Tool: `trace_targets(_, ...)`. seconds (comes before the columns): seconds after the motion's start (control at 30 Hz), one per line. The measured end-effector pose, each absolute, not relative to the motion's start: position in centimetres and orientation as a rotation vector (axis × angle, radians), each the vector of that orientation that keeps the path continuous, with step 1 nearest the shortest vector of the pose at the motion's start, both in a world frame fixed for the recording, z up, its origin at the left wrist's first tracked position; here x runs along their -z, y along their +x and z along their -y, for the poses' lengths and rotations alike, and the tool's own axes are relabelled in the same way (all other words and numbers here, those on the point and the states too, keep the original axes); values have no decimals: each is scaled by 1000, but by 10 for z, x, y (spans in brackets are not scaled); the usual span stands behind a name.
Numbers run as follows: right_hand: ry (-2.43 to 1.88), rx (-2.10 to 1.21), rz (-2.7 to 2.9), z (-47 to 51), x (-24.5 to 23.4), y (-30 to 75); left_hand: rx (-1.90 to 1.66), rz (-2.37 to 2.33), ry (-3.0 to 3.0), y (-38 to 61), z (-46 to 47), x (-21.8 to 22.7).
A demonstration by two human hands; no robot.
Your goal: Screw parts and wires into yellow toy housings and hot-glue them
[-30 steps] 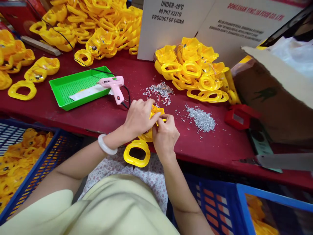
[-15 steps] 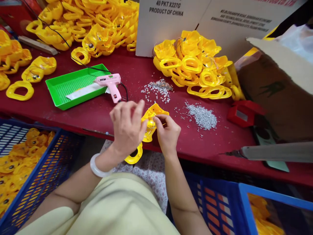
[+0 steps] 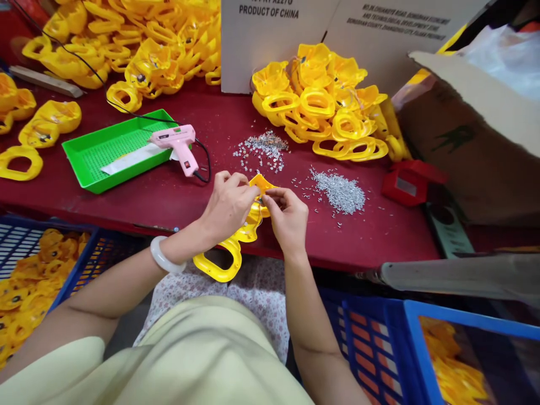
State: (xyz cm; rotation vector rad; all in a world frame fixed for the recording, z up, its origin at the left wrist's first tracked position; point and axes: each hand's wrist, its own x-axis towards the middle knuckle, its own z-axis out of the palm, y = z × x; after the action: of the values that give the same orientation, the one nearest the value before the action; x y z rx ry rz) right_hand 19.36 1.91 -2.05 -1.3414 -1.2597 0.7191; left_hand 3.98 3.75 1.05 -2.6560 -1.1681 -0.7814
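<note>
My left hand (image 3: 228,205) and my right hand (image 3: 287,216) are both closed on one yellow plastic part (image 3: 230,247) at the near edge of the red table (image 3: 169,197). The part's looped handle end hangs below the table edge over my lap. Its upper end sits between my fingertips, where both hands pinch close together. Whatever small piece lies between my right fingertips is too small to see. A white bangle circles my left wrist.
A pink glue gun (image 3: 179,146) lies beside a green tray (image 3: 105,149). Two heaps of small silver pieces (image 3: 340,191) lie past my hands. Piles of yellow parts (image 3: 324,107) cover the back. Cardboard boxes (image 3: 476,146) stand right; blue crates (image 3: 46,275) hold more parts below.
My left hand has come back down onto the yellow part and closed on it. The part has turned so that its handle loop hangs further left.
</note>
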Motion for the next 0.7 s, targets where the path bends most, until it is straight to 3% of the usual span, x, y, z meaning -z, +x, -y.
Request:
trace_targets(0.47, -1343, -565, 1411, -14, 19, 191, 771, 1100, -2693, 40, -40, -10)
trace_targets(0.7, -1321, 483, 848, 82, -21, 253, 855, 1049, -2783, 37, -47, -5)
